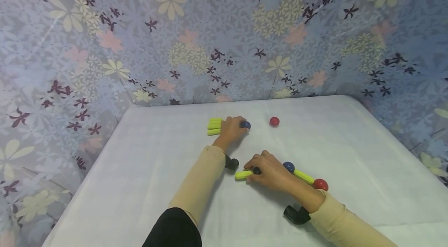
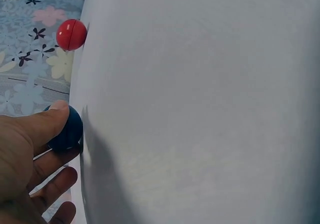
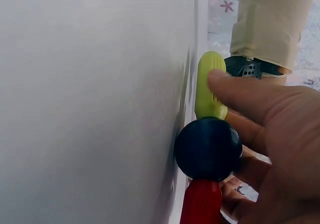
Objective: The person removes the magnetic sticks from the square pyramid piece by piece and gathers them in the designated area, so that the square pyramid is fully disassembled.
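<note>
Black sleeve (image 1: 175, 227) nearest. Left hand (image 1: 231, 129) pinches blue ball (image 1: 247, 125); right hand (image 1: 269, 171) pinches yellow-green stick (image 1: 243, 175), mid-table. Red stick (image 3: 201, 204) past dark-blue ball (image 3: 207, 149): right wrist view only. Three short sticks (image 1: 214, 126), one loose red ball (image 1: 274, 121), far edge near. White table (image 1: 140, 153) stretches wide leftward.

Place: indoor tabletop station; home or lab, I cannot tell from here. Item: one white-covered table (image 1: 367, 153). Item: one floral surround (image 1: 224, 33), blue-grey with yellow, pink and maroon blooms, paper or cloth uncertain, standing behind and beside it.
</note>
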Tool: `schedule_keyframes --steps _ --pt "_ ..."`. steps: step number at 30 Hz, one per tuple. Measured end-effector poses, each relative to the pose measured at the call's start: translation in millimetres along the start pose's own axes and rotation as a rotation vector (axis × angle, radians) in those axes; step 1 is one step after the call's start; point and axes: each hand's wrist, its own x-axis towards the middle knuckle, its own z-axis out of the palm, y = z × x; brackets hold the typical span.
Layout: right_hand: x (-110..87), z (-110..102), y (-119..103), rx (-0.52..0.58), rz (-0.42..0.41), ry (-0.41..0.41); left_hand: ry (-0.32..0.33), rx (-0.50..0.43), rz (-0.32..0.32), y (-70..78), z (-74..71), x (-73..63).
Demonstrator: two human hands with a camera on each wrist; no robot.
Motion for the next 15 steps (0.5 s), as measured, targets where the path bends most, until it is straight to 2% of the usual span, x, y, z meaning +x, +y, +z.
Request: schedule_keyframes --steps 9,15 --pt "-11.1 -19 2 -0.040 0.094 -0.018 0.014 0.023 0.018 0.4 0.4 -1.0" --pt "-17.0 -21 6 -0.035 0.115 -0.049 0.016 0.017 0.017 -0.5 -0.8 -2.7"
